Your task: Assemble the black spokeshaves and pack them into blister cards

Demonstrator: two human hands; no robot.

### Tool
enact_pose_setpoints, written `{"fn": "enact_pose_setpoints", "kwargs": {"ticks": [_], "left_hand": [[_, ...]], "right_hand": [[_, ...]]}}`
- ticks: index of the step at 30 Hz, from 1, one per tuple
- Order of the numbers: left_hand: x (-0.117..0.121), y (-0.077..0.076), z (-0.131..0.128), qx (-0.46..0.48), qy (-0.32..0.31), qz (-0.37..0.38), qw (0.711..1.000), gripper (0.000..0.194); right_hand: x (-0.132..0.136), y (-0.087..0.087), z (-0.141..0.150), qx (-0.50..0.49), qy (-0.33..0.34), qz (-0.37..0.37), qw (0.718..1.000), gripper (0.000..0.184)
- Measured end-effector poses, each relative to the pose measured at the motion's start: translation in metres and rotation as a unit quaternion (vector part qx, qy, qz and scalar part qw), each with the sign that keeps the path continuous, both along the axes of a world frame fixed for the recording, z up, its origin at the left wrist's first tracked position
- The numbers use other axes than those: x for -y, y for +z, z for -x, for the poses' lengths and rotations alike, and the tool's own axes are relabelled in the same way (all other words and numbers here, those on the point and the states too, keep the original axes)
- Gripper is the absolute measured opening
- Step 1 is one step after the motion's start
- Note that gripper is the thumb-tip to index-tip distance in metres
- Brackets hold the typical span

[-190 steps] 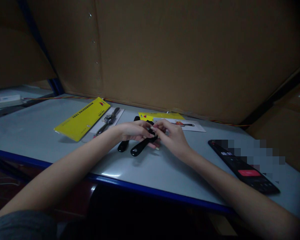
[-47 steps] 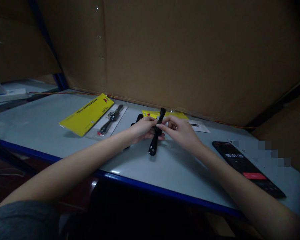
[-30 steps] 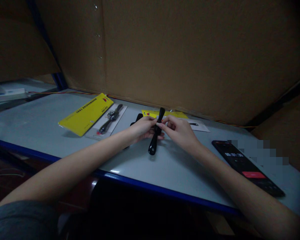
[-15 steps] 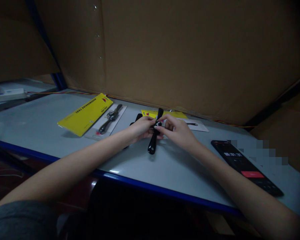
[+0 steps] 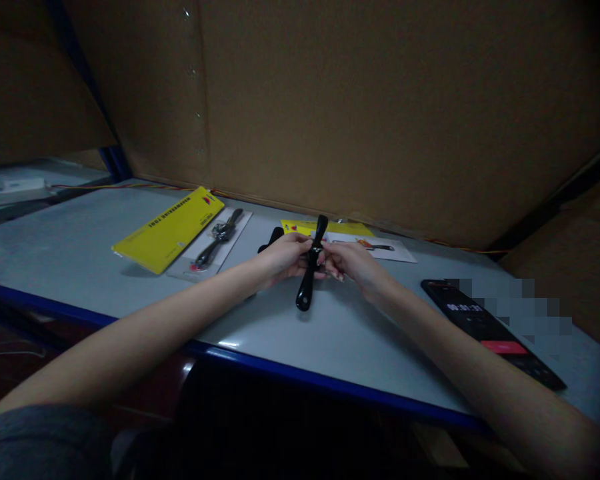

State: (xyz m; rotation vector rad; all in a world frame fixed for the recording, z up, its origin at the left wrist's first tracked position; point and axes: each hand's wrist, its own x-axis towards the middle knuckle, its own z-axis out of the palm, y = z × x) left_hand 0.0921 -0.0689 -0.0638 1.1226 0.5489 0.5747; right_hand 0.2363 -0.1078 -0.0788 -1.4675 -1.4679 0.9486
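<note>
A black spokeshave (image 5: 306,290) is held above the table, its two handles pointing away from me and toward me. My left hand (image 5: 291,257) grips its middle from the left, thumb on top and fingers underneath. At the right side of that middle, my right hand (image 5: 353,261) has its fingers closed against the metal part; any small piece between them is hidden. Partly covered by my left hand, another black handle (image 5: 275,235) lies on the table. Farther left, a second spokeshave (image 5: 220,239) lies in clear packaging on a white card, beside a yellow card (image 5: 167,230).
Behind my hands are another yellow card (image 5: 300,225) and a white printed card (image 5: 397,251). A phone (image 5: 480,327) showing a timer lies on the right. A cardboard wall (image 5: 355,120) closes off the back; the table's blue edge (image 5: 290,373) runs in front.
My right hand's fingers have shifted slightly right and down on the spokeshave's middle, with the thumb moving back. The left hand and the spokeshave have stayed nearly still.
</note>
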Motion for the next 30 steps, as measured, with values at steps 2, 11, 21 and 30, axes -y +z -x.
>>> {"fn": "enact_pose_setpoints", "kwargs": {"ticks": [2, 11, 21, 30], "left_hand": [[-0.0005, 0.0001, 0.0000, 0.000, 0.009, 0.010, 1.000, 0.011], [0.0005, 0.0017, -0.0002, -0.008, 0.031, 0.018, 0.999, 0.008], [-0.0008, -0.0022, -0.0012, -0.003, 0.010, 0.018, 1.000, 0.012], [-0.0008, -0.0028, -0.0008, 0.004, 0.020, 0.021, 1.000, 0.010]], "right_hand": [[0.0017, 0.0021, -0.0011, 0.044, -0.034, -0.077, 0.996, 0.028], [0.0072, 0.0043, -0.0026, 0.314, -0.045, -0.243, 0.917, 0.020], [-0.0003, 0.0006, -0.0029, 0.012, 0.006, -0.006, 1.000, 0.023], [0.0074, 0.0043, -0.0036, 0.398, -0.027, -0.251, 0.882, 0.019]]}}
